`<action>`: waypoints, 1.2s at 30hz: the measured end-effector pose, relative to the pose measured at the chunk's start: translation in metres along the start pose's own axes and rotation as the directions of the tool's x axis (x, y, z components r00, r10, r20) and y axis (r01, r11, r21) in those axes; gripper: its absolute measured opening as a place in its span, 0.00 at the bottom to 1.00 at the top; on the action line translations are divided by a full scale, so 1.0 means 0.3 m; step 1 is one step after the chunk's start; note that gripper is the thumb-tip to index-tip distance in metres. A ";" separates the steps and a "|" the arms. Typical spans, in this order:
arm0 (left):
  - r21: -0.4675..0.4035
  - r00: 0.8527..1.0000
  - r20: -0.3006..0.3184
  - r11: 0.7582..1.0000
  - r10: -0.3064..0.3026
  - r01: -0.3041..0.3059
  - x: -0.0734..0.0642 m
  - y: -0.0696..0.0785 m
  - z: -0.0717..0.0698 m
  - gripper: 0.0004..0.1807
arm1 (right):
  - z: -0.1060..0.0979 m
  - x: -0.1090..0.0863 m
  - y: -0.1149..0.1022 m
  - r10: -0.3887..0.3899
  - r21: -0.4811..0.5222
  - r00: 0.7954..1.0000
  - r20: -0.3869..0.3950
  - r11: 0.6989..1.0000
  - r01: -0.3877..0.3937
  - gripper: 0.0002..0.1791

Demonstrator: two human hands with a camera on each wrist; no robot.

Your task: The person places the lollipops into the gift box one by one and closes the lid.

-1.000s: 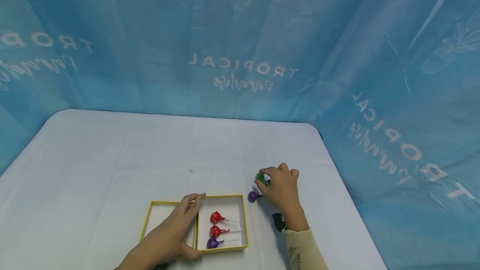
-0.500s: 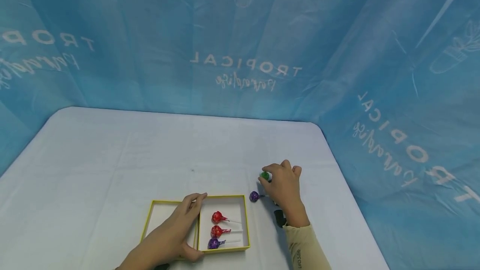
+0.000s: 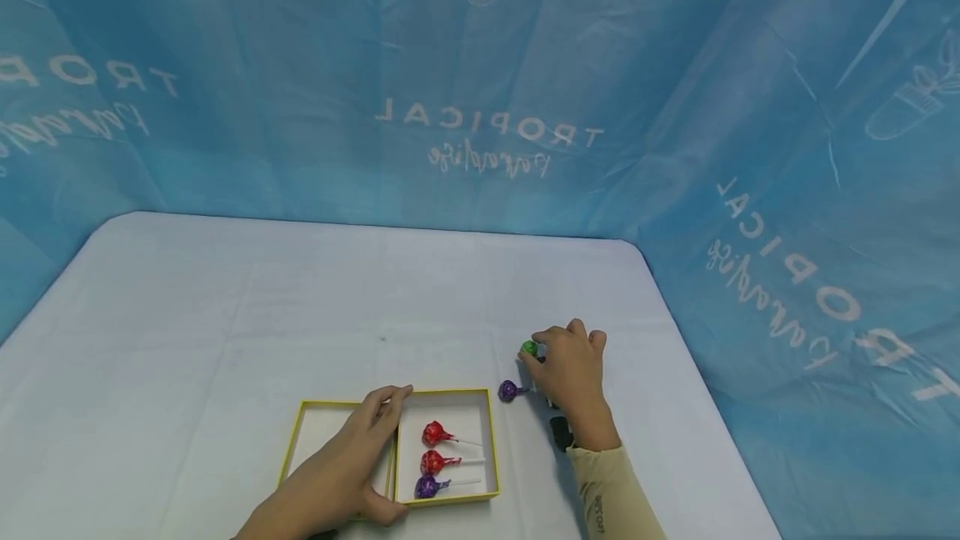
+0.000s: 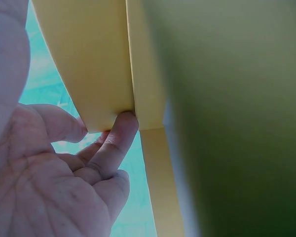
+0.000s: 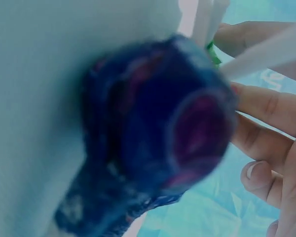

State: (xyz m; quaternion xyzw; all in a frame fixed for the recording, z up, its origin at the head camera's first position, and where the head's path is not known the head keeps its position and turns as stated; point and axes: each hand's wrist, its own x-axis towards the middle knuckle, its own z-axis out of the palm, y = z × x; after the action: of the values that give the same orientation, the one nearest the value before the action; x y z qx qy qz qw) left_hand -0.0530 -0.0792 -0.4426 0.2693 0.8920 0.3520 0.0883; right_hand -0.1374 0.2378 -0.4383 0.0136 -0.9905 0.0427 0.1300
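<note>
My left hand (image 3: 337, 465) spans the shallow yellow-edged box (image 3: 450, 391), gripping it with fingers at the far edge and thumb at the near edge. In the left wrist view, its fingertips press the yellow box side (image 4: 84, 59). Inside the right compartment lie two red lollipops (image 3: 433, 433) and a purple lollipop (image 3: 426, 487), sticks to the right. My right hand (image 3: 573, 373) pinches a green lollipop (image 3: 529, 347) between thumb and index finger. A second purple lollipop (image 3: 507, 391) lies on the table just below that hand. A blue-purple wrapped lollipop (image 5: 158, 118) looms blurred in the right wrist view.
The white table (image 3: 315, 290) has a rounded far edge, with blue printed curtains (image 3: 480, 65) behind and to the sides. The box's left compartment (image 3: 318, 427) is partly covered by my left hand. A small black object (image 3: 560, 433) sits beside my right wrist.
My right hand has shifted slightly right with the green lollipop, whose head has turned a little between the fingers. The left hand and box stay put.
</note>
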 end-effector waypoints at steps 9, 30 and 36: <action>0.007 1.000 0.013 1.000 -0.016 0.016 -0.016 -0.003 0.005 0.70 | 0.009 -0.020 0.007 0.021 -0.019 1.000 0.015 1.000 -0.021 0.21; 0.001 1.000 0.028 1.000 -0.006 0.006 -0.009 -0.001 -0.007 0.70 | 0.016 -0.008 -0.007 0.029 0.049 1.000 -0.013 0.998 -0.028 0.16; 0.009 1.000 0.030 1.000 -0.003 0.002 -0.001 0.007 -0.012 0.69 | 0.013 -0.002 0.000 0.022 0.059 1.000 -0.001 0.998 -0.022 0.16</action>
State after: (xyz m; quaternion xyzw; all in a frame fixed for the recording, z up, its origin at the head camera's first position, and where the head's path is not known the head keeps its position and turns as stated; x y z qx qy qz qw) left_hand -0.0531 -0.0803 -0.4385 0.2738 0.8925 0.3438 0.1009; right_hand -0.1378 0.2374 -0.4423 0.0064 -0.9888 0.0733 0.1301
